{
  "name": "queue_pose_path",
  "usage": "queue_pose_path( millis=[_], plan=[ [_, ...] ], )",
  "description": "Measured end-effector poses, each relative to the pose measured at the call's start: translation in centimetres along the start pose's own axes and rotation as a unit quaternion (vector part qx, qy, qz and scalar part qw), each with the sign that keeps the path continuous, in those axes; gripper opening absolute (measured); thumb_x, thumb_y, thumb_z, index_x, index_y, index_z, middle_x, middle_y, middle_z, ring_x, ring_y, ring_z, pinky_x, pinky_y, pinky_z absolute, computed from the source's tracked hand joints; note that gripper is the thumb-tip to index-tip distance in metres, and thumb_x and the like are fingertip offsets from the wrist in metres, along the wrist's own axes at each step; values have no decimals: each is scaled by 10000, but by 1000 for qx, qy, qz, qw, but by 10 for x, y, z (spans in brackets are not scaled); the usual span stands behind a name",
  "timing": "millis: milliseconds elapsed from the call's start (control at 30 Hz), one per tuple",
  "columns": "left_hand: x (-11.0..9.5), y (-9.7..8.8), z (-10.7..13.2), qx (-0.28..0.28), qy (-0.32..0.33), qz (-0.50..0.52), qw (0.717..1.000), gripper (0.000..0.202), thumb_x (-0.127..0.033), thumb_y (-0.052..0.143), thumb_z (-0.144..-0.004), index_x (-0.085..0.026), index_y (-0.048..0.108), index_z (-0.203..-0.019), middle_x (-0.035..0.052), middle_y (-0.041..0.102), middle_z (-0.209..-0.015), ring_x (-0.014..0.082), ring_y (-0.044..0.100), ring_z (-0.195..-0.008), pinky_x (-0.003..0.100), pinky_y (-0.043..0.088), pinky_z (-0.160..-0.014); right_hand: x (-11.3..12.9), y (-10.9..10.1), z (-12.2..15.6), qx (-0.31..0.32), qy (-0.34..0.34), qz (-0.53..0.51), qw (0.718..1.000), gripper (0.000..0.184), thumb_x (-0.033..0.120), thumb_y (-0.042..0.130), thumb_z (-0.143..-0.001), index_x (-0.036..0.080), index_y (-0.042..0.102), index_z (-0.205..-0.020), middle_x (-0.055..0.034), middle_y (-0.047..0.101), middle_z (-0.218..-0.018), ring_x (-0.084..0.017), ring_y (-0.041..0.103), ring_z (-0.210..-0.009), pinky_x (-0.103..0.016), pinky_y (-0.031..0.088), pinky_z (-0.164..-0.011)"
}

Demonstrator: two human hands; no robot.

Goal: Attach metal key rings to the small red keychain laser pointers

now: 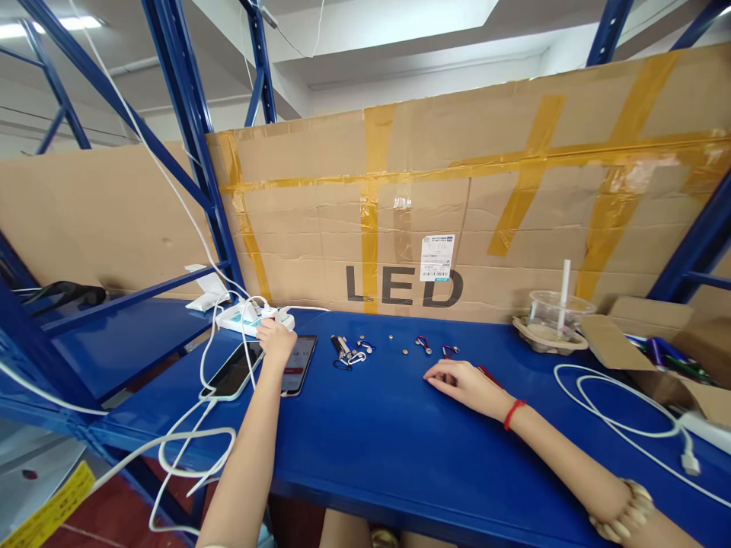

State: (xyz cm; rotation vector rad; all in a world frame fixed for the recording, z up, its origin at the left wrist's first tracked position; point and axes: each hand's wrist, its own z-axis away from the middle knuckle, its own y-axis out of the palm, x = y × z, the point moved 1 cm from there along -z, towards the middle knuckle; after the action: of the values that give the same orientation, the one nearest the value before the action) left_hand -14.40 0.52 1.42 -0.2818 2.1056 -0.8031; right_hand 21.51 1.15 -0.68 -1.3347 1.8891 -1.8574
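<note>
My left hand (275,338) reaches to the white power strip (251,317) at the back left of the blue table (377,441); its fingers are curled against the strip's near end, over a phone (298,364). A second phone (231,371) lies beside it with a white cable plugged in. My right hand (462,380) rests flat on the table with fingers stretched out, a red string at the wrist. Just beyond it lie small key-ring lights (349,350), red-looped pieces (423,344) and tiny round button cells (406,352).
A taped cardboard wall marked LED (400,285) closes the back. A plastic cup with a straw (553,313) sits on a paper tray at the right, beside an open carton (656,358). White cables (622,415) loop at the right and hang off the left edge.
</note>
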Motion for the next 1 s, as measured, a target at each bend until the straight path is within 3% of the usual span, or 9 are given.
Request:
queue_pose_path(
  millis=[100,233,333,467,533,667,833,1000],
  plan=[
    [-17,-1,10,19,75,14,997,358,-165,539,-656,-67,381,-962,227,419,-1044,376,398,-1049,464,354,-811,-2,0,-1,-14,6,-2,1000,292,382,408,-839,202,633,-881,-32,601,-789,-102,497,-562,-232,418,-563],
    [-51,2,46,63,209,53,974,170,-235,472,-763,-144,399,-886,107,472,-946,236,458,-943,343,382,-829,-8,0,-2,-40,31,-5,999,263,357,450,-807,173,621,-886,-35,602,-766,-100,488,-539,-235,433,-559],
    [-70,3,82,132,357,132,915,108,-231,403,-804,-154,393,-879,92,470,-892,218,458,-883,338,399,-784,-13,0,-3,-50,48,-2,998,253,351,465,-799,174,625,-883,-36,609,-784,-103,492,-541,-237,434,-557],
    [-81,0,124,274,506,141,806,117,-244,369,-820,-171,390,-909,76,469,-893,205,456,-830,348,402,-760,-19,0,-4,-57,41,-2,998,255,365,476,-804,184,637,-882,-34,608,-790,-104,499,-536,-244,436,-559],
    [-81,0,135,310,527,137,780,116,-253,352,-833,-177,391,-912,71,471,-887,203,456,-827,336,402,-745,-22,1,-4,-61,26,-6,998,264,376,476,-809,183,645,-870,-39,598,-798,-101,505,-528,-252,443,-573],
    [-78,6,144,339,545,125,757,94,-252,349,-839,-185,394,-887,68,484,-882,206,464,-843,323,395,-744,-25,2,-5,-67,9,-14,998,308,424,476,-808,180,659,-851,-54,585,-807,-104,524,-526,-273,467,-623],
    [-76,12,144,336,545,121,759,92,-250,359,-839,-179,395,-885,69,502,-893,207,467,-846,331,397,-755,-25,2,-6,-74,6,-17,997,363,482,456,-805,191,665,-861,-71,578,-915,-95,524,-509,-282,482,-618],
    [-78,7,146,328,547,110,762,79,-252,374,-842,-182,392,-873,51,514,-884,194,478,-861,323,408,-771,-24,3,-6,-77,-9,1,997,351,474,449,-813,201,667,-853,-59,608,-860,-113,531,-546,-284,473,-642]
  ],
)
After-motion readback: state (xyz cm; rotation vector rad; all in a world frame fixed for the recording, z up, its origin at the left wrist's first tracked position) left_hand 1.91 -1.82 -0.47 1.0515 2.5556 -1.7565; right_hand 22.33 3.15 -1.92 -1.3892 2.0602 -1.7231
